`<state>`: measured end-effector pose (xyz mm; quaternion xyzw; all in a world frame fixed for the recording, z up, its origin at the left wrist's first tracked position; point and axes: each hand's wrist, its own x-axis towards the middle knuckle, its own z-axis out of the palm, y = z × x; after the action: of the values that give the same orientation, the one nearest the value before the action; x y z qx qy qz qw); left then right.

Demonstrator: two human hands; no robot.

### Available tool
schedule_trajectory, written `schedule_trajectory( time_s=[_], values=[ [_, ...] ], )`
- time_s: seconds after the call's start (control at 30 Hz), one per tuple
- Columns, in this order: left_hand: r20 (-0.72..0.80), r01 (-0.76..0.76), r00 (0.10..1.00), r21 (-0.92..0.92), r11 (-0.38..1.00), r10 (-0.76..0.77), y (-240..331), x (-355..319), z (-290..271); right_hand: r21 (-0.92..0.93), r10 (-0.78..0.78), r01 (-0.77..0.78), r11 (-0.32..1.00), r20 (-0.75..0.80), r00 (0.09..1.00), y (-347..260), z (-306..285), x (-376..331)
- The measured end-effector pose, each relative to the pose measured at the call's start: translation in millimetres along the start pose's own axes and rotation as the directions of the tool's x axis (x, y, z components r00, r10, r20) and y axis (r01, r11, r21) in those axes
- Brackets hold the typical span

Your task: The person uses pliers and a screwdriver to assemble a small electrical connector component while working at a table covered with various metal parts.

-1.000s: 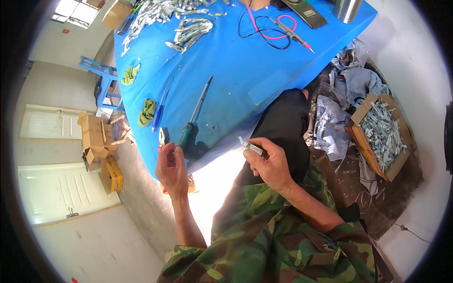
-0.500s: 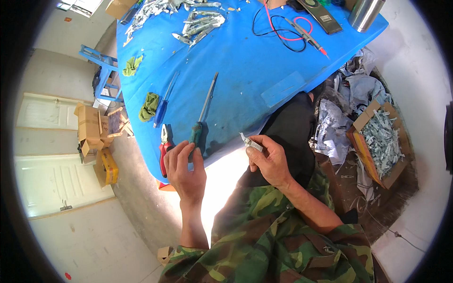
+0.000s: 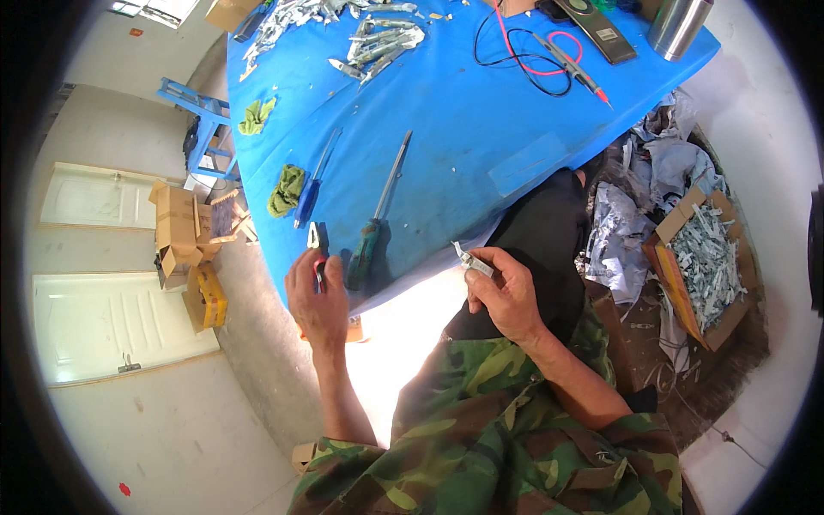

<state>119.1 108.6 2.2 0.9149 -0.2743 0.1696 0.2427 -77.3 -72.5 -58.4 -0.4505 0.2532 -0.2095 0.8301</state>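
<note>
My left hand is at the near left edge of the blue-covered table, its fingers and thumb closed around the red handles of a pair of pliers. The metal jaws point away from me, while the hand hides most of the handles. Just right of it lies a screwdriver with a dark green handle and a long shaft. Pinched between the thumb and fingers of my right hand is a small silver-white strip-like piece with a narrow twisted tip. That hand is above my lap, off the table's edge.
A blue screwdriver and a green rag lie beyond the pliers. Farther off are silvery scraps, test probes with leads, and a steel flask. At right, a carton holds many silvery strips.
My left hand has shifted left from beside the green screwdriver's handle onto the pliers. The right hand still holds the small piece. The whole view has swung slightly.
</note>
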Motion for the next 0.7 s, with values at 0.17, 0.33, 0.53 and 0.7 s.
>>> schedule_trajectory(
  time_s=[0.17, 0.33, 0.53, 0.7],
  values=[
    [0.089, 0.143, 0.984, 0.087, 0.986, -0.151, -21.8, 3.2, -16.8, -0.008, 0.005, -0.005, 1.000, 0.000, 1.000, 2.2, 0.4, -0.1],
    [0.080, 0.135, 0.986, 0.115, 0.984, -0.145, -23.2, 4.1, -14.6, -0.036, -0.003, 0.003, 0.999, -0.004, 1.000, 0.5, 0.3, -1.1],
    [0.080, 0.051, 0.995, 0.115, 0.992, -0.061, -29.3, 63.0, -0.7, -0.047, -0.005, 0.005, 0.999, 0.001, 1.000, 0.6, -0.5, -1.7],
    [0.084, -0.080, 0.994, 0.160, 0.984, 0.067, -48.1, 107.7, 23.0, -0.021, -0.009, 0.009, 1.000, -0.011, 1.000, 0.9, 0.9, 0.0]
  ],
)
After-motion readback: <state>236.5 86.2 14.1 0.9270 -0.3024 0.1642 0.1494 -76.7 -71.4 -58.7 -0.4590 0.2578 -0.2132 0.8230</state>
